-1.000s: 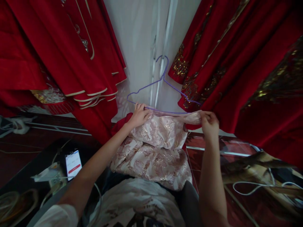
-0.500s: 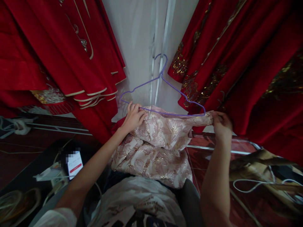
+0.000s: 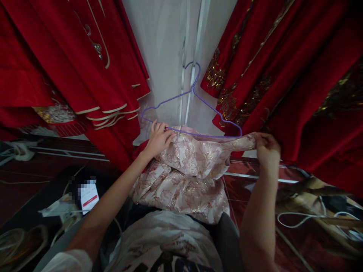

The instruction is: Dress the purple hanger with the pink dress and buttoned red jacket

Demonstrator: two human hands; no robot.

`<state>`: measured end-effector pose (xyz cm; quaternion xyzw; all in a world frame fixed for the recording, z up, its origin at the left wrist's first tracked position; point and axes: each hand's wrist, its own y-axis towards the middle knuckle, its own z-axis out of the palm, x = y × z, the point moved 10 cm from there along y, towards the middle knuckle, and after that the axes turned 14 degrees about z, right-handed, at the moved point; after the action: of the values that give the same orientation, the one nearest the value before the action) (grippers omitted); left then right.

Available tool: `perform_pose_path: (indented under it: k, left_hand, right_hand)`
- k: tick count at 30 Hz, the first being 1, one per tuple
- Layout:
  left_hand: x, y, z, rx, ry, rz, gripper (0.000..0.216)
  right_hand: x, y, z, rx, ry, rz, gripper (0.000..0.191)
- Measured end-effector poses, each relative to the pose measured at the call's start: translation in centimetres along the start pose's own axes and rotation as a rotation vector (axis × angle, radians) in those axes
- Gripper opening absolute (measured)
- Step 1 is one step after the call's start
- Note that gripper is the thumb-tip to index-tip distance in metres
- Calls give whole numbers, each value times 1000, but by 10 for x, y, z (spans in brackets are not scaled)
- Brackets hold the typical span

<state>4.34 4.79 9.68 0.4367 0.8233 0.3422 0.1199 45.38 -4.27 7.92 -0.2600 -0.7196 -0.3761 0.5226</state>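
A pale pink brocade dress [image 3: 195, 151] with gold thread lies bunched over my lap. The purple clothes hanger [image 3: 176, 99] stands hook-up behind its top edge, its bottom bar running along the neckline. My left hand [image 3: 160, 139] is closed around the left part of that bar and the fabric beside it; the exact grip under the fingers is hidden. Off to the right, my right hand [image 3: 267, 146] pinches the end of the dress's shoulder strap [image 3: 241, 142], drawing it out sideways past the hanger's right corner.
Red embroidered garments [image 3: 113, 75] hang at the left, and more red garments with gold sequins [image 3: 272, 83] hang at the right. Between them is a pale wall [image 3: 159, 45]. A lit phone [image 3: 88, 197] and a power strip [image 3: 68, 215] lie at the left; white cable [image 3: 297, 219] coils at the right.
The hanger has shifted slightly to the left with my left hand. My right hand has moved a little to the right, still pinching the strap.
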Motion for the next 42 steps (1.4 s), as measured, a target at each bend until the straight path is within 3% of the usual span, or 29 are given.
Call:
perform_pose_path:
  k: [11,14,21,26,28,30,32,34,38,42]
  left_hand:
    - [0,-1,-1,6,-44,-11,27]
    - [-3,1,4,16,-73,1,27]
    - [-16,8,29,-2,-279,-65,27]
    - [-15,13,30,-75,-489,-98,23]
    - [1,13,23,-148,-623,-146,26]
    - [35,4,10,-311,-693,-275,29]
    - [78,-18,-7,-531,-634,-441,30]
    - [113,-46,-18,-665,-508,-562,30]
    - [155,-84,-3,-653,-507,-683,30]
    - [163,-99,20,-624,-605,-772,29]
  right_hand:
    - [21,-14,7,64,72,-34,29]
    - [47,-18,18,43,20,-159,28]
    - [122,-30,75,35,-221,-405,32]
    - [141,-39,90,-8,-367,-517,25]
    - [141,-39,87,-6,-341,-527,25]
    - [138,-36,83,10,-299,-528,26]
    - [136,-33,82,36,-263,-522,28]
    - [135,-30,82,62,-233,-513,30]
    - [135,-25,85,90,-197,-503,30]
    - [130,-21,88,97,-177,-488,31]
